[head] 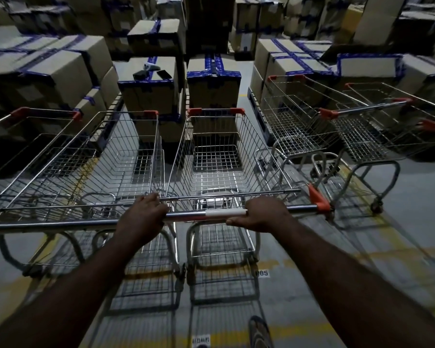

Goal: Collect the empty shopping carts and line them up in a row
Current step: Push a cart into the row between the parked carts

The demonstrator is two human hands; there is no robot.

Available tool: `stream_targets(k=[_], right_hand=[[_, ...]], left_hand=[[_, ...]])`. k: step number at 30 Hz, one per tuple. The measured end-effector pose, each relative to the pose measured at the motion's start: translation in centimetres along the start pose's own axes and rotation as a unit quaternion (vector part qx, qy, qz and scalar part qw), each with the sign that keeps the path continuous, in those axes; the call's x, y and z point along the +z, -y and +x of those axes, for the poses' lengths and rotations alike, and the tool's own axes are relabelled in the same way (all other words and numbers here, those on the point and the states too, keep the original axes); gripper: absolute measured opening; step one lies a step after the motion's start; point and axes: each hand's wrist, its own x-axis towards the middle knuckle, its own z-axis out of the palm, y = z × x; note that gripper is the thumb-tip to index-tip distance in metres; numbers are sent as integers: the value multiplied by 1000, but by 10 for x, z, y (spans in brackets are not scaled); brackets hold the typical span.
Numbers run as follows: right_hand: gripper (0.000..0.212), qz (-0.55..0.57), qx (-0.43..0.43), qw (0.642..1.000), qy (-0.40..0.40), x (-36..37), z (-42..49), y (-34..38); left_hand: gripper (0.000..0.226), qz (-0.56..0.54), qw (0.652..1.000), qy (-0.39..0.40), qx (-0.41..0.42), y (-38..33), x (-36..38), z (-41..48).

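Note:
An empty wire shopping cart [216,156] with orange corner caps stands straight ahead of me. Both hands grip its chrome handle bar [201,215]: my left hand [143,214] near the bar's left end, my right hand [259,214] to the right of a white sleeve on the bar. A second empty cart [106,159] stands side by side with it on the left, almost touching. A third cart [30,144] is further left. Two more empty carts, one [299,121] and another [387,126], stand at an angle on the right.
Stacks of cardboard boxes [148,91] taped in blue fill the space just beyond the carts' front ends. Dark small items lie on one box top [151,71]. Yellow lines [269,264] and a floor label mark the grey floor. My sandalled foot [260,332] shows below.

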Motion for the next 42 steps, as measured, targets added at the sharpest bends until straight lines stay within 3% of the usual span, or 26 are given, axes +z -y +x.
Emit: stream_targets(k=[8,11,13,18,22,27,34,42], right_hand=[[96,50,0,998,34,-1,0,-8],[102,129,65,989,-4,5,-10,-40],[111,93,114,988,-56,15,-23,-66],[96,53,176,980,-78,16,-41,-68],[97,75,206,973,-74,17,-44,-63],[99,67,200,974,-80,16,-48,-63],[107,77,195,974,-87,23,-50,-65],[94,78,172,979,-82,25,-49,-67]], left_hand=[[37,6,1000,-12,27,5,2,-3],[25,0,1000,-8,10,3,-2,-3],[21,24,1000,-3,-12,-2,-1,1],[48,133,989,55,-17,-7,7,14],[40,128,991,22,20,3,15,13],[26,112,993,15,21,1,17,10],[24,120,993,12,17,2,19,7],[29,113,992,45,30,2,13,7]])
